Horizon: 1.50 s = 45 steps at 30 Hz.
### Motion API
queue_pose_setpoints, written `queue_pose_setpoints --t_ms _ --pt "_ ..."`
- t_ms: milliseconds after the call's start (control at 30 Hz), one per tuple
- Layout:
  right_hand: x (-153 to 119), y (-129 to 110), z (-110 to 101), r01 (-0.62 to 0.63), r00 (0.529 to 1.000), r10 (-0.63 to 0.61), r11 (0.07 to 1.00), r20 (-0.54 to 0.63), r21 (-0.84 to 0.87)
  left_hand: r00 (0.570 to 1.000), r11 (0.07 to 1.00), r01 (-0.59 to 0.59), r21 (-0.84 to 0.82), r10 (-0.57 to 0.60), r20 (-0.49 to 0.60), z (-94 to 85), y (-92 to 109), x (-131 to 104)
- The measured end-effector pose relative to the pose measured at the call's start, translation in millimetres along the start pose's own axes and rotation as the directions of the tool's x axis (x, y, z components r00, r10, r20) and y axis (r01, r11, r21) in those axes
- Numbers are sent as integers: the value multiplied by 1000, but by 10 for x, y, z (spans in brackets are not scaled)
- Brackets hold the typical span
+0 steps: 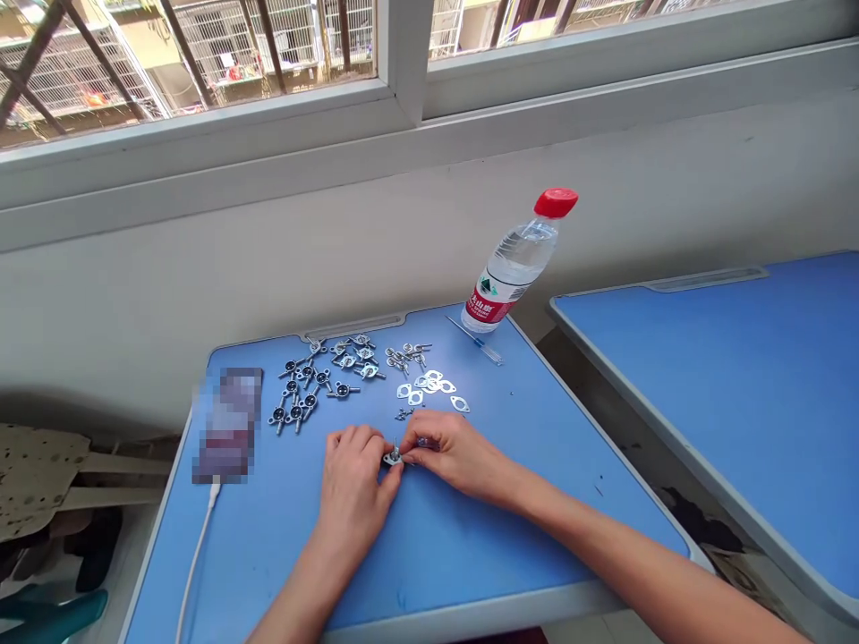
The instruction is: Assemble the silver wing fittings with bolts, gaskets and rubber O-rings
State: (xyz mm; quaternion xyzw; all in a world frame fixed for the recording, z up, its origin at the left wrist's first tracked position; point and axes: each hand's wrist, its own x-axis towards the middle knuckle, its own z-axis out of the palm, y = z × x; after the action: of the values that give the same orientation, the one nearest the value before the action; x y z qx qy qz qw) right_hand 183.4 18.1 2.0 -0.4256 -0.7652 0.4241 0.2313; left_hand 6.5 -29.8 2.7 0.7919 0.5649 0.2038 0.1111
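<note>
the left hand [352,478] and right hand [456,445] pinch a small flanged metal fitting [394,458] between their fingers near the desk's [510,537] middle, seemingly steadying it from both sides. loose metal housings [343,391] and flat plates [460,404] lie grouped beyond, probably for easy reach; room opens rightward, short of the desk's edge.

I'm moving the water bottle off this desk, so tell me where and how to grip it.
Wrap the right hand, the nearer one, around the bottle at its label, probably best from the near right side. The body there is round and seems to stand upright, though slanted in this view; the pen lies by its base, so grip above it.
</note>
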Motion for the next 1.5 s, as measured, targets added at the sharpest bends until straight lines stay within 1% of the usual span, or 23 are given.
queue_pose_setpoints --t_ms 167,400,533,600,667,767,833,867,900,1000,1100,1167,1233,1367,1500 --pt "-5 -20 -11 31 999 -30 997 17 -67 1000 1000 10 -12 -10 12 1 6 -1" --pt "-33 -62 -74 14 999 -11 998 42 -59 1000 1000 11 -8 -11 13 -1 2 -1" --pt "-45 -113 -131 26 1000 -25 998 18 -56 1000 1000 13 -19 -13 6 -4 4 2" --pt "-57 -141 -166 32 999 -33 998 -22 -48 1000 1000 18 -21 -18 7 -9 10 1" --pt "-72 -162 -208 -1 997 1 1000 -79 4 1000 1000 21 -19 -21 11 -14 14 0" --pt "-90 -177 -262 -70 987 97 979 -130 193 1000 1000 19 -15 -19 12 -19 15 -2" --pt "-94 -182 -276 -74 984 123 943 -132 324 1000 1000 12 -14 -12 9 -20 13 -2" --pt "-94 -185 -273 -62 983 120 931 -141 359 1000 1000 9 -13 -9 7 -20 12 -1" --pt "-94 -189 -262 -46 981 111 929 -158 367 1000 1000 5 -12 -5 5 -20 10 0" --pt "-100 -196 -195 -18 976 85 948 -198 319 1000 1000 2 -13 -2 5 -22 9 5" --pt "-110 -190 -102 -27 983 92 928 -158 371 1000 1000 11 -17 -11 17 -25 14 8" --pt "-108 -188 -54 5 989 55 912 -136 410 1000 1000 17 -16 -17 24 -26 17 8" --pt "-99 -193 -28 79 988 -19 919 -155 387 999 1000 20 -13 -20 30 -26 19 8" --pt "-77 -203 -24 223 958 -175 953 -227 205 999 1000 21 -10 -20 30 -26 19 7" --pt "-68 -188 -23 267 941 -238 959 -241 95 999 1000 21 -13 -21 32 -29 17 6"
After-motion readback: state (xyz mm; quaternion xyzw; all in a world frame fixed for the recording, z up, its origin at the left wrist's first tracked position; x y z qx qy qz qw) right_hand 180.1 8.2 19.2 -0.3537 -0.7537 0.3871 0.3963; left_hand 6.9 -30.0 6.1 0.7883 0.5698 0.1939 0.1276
